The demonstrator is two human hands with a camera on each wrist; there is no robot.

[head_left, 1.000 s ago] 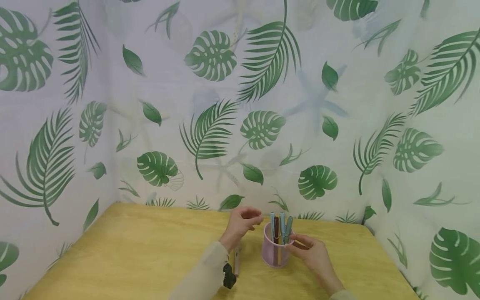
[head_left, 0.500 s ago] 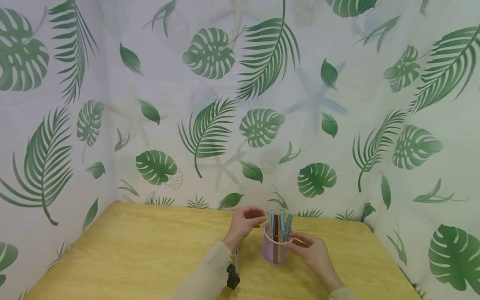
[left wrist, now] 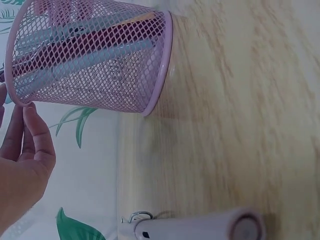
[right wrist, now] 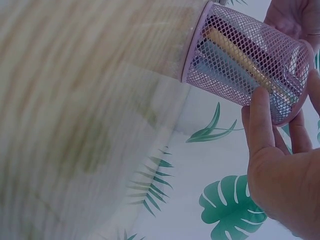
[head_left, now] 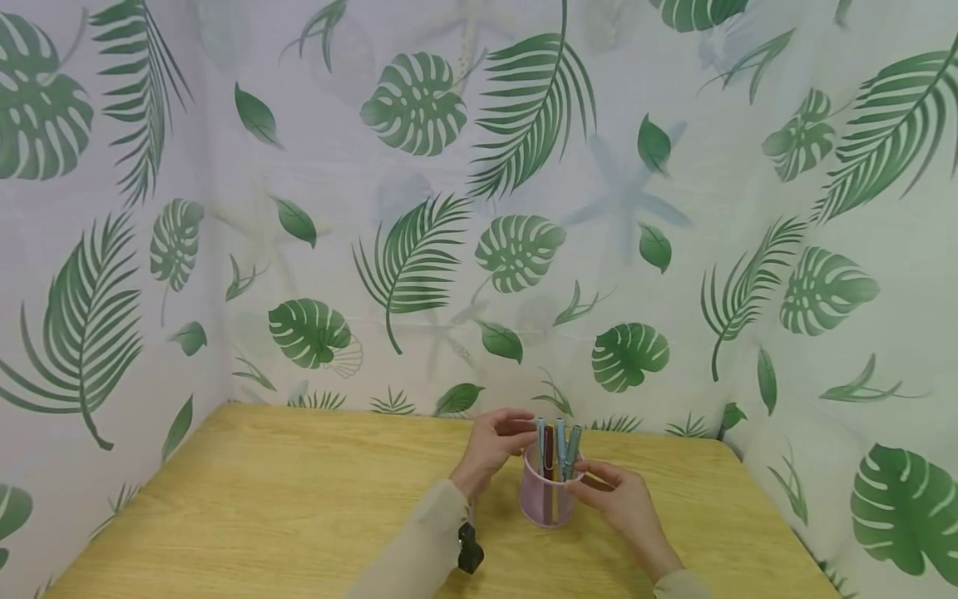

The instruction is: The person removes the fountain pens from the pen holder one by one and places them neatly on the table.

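Note:
A pink mesh pen holder (head_left: 545, 503) stands upright towards the back right of the table. Inside it are several pens: light blue, a dark maroon pen (head_left: 549, 449) and a grey-green pen (head_left: 572, 449), plus a yellow stick. On its right side, my right hand (head_left: 624, 503) grips the rim between thumb and fingers; in the right wrist view one digit of the right hand (right wrist: 280, 155) lies against the mesh. My left hand (head_left: 490, 453) is at the left of the rim, fingers loosely extended; in the left wrist view fingertips of the left hand (left wrist: 25, 165) appear to touch the rim.
A pale tube-like thing (left wrist: 195, 229) with a metal clip lies on the wooden table (head_left: 269, 499) left of the holder, mostly hidden by the left arm in the head view. A dark device (head_left: 469, 549) sits at the left wrist. Leaf-patterned sheets (head_left: 449, 274) enclose the table.
My left hand has moved right, closing the gap to the pen holder's rim. My right hand stays at the rim's right side, and the head view has shifted slightly.

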